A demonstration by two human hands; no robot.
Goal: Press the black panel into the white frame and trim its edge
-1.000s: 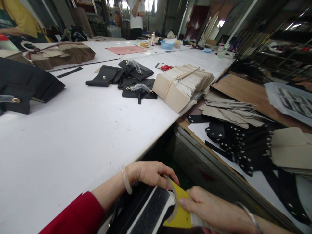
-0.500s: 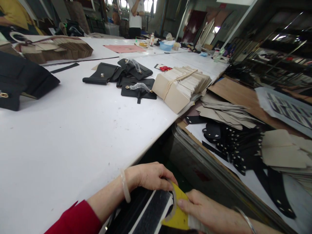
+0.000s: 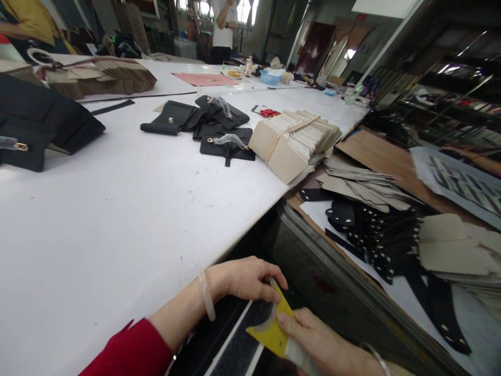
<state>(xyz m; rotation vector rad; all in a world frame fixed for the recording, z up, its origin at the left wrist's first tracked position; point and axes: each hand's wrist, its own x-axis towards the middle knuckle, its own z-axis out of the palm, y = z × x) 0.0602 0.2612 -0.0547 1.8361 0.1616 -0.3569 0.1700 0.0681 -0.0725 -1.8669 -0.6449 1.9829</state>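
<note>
In the head view, my right hand (image 3: 313, 334) grips a yellow scraper-like plate (image 3: 273, 335) with a curved notch and a pale wrapped handle. The notch lies against the end of a black panel (image 3: 238, 344) with pale stripes, low in front of me. My left hand (image 3: 250, 279) is bent over the far end of this panel, fingers curled at its edge beside the plate's upper tip. Its fingertips are partly hidden, and what lies under the panel cannot be made out.
The white table (image 3: 117, 235) carries black wallet-like pieces (image 3: 227, 143) and a tied stack of beige cards (image 3: 289, 143). A lower bench at right holds studded black pieces (image 3: 368, 230) and card sheets (image 3: 450, 243). One person (image 3: 223, 31) stands at the back, another at far left.
The yellow plate has shifted left and tilted over the panel's end, where a pale rim showed before. My left hand stays at the panel's edge. The view has turned slightly left.
</note>
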